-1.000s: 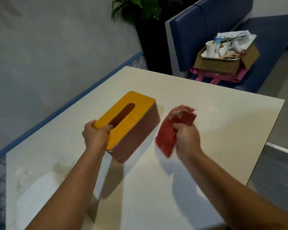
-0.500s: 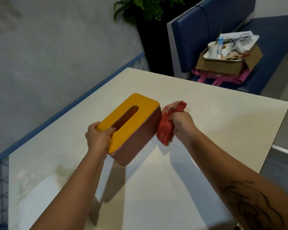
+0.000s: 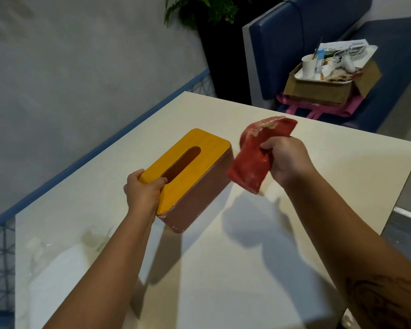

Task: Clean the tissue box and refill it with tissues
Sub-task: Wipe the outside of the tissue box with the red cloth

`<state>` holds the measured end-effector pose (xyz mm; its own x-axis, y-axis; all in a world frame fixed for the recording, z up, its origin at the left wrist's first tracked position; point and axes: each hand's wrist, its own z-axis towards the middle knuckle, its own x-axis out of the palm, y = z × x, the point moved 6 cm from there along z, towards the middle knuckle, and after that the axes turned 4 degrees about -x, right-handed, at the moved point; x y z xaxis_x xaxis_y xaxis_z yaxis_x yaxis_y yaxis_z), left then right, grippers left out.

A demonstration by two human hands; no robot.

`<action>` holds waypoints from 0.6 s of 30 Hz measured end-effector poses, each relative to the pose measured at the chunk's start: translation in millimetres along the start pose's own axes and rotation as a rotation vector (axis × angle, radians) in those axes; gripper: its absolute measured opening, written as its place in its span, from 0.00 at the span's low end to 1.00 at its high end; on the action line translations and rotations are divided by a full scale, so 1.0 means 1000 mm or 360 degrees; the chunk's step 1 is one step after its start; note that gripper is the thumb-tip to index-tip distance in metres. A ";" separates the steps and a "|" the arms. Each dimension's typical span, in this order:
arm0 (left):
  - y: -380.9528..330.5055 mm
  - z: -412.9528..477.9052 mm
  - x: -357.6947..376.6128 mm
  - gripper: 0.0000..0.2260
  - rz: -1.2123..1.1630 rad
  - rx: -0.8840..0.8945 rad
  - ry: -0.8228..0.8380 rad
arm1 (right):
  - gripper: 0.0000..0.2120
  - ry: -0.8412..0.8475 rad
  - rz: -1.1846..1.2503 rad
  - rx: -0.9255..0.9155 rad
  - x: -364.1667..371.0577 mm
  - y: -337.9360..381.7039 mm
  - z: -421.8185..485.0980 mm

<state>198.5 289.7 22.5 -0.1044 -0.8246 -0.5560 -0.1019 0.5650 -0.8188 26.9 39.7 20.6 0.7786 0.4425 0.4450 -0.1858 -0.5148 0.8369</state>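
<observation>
Beside the left-gripped tissue box (image 3: 195,176), right fingers (image 3: 268,148) hold a cloth (image 3: 252,160).

Table (image 3: 247,269): cream rectangular top.
Tissue box (image 3: 209,162): stands near centre, toward 11 o'clock.
White wrapped pack (image 3: 57,276): lies at 8 o'clock.

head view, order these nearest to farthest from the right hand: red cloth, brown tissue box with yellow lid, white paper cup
1. red cloth: gripped in the right hand itself.
2. brown tissue box with yellow lid: just left, on the table.
3. white paper cup: far behind, on the tray on the blue bench.
</observation>
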 end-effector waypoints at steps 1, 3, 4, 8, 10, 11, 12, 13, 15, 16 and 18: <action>0.000 0.000 0.000 0.29 -0.0004 -0.0005 -0.0003 | 0.10 -0.0100 -0.0171 -0.0029 -0.009 -0.002 0.002; 0.001 0.001 0.001 0.29 -0.0006 -0.0008 -0.0005 | 0.08 -0.0218 -0.0448 -0.0057 -0.017 -0.009 0.005; 0.001 0.000 0.001 0.29 -0.0008 -0.0012 -0.0006 | 0.08 -0.0217 -0.0500 -0.0077 -0.014 -0.014 0.004; 0.001 0.001 0.001 0.29 0.0005 0.0001 -0.0006 | 0.11 -0.0069 -0.0519 -0.0148 0.018 -0.044 -0.004; 0.001 0.001 0.001 0.29 0.0007 0.0008 -0.0008 | 0.13 -0.0172 -0.0502 -0.0156 0.024 -0.061 -0.010; 0.001 0.001 0.001 0.29 0.0004 0.0008 -0.0006 | 0.14 -0.0240 -0.0469 -0.0143 0.024 -0.069 -0.014; 0.001 0.001 0.001 0.29 0.0005 0.0003 -0.0002 | 0.14 -0.0288 -0.0443 -0.0125 0.025 -0.077 -0.021; 0.002 0.002 0.001 0.29 0.0011 -0.0002 0.0001 | 0.14 -0.0307 -0.0420 -0.0107 0.028 -0.084 -0.029; 0.002 0.002 0.001 0.29 0.0013 -0.0005 0.0004 | 0.14 -0.0260 -0.0355 -0.0044 0.036 -0.100 -0.047; 0.002 0.003 0.001 0.29 0.0008 -0.0007 0.0005 | 0.15 -0.0226 -0.0328 -0.0005 0.040 -0.108 -0.057; 0.003 0.003 0.000 0.29 -0.0007 -0.0005 0.0001 | 0.15 -0.0189 -0.0304 0.0080 0.048 -0.123 -0.073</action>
<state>201.4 291.3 19.4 -0.1047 -0.8271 -0.5523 -0.1052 0.5614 -0.8208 43.3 177.9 -38.2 0.8623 0.4477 0.2368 -0.0004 -0.4669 0.8843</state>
